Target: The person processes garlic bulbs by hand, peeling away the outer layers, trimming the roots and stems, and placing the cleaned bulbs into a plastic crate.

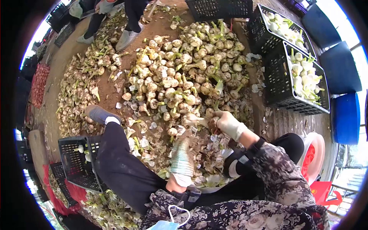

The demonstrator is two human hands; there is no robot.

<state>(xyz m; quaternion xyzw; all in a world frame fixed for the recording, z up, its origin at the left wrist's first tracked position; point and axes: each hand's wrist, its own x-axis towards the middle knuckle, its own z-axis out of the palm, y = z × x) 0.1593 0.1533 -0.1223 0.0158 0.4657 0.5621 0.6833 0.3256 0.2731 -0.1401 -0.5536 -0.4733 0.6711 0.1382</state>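
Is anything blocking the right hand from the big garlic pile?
Nothing visible is. The gloved right hand is right at the near edge of the garlic pile; papery skins lie nearer the person.

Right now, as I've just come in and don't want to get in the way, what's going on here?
Someone sits at a heap of soil-stained bulbs, possibly garlic, with both hands gloved. The right hand is at a bulb by the heap's near edge; the left hand is blurred close by, so its grip is unclear. Papery skins lie scattered nearby. Two black crates on the right hold cleaner, whiter bulbs.
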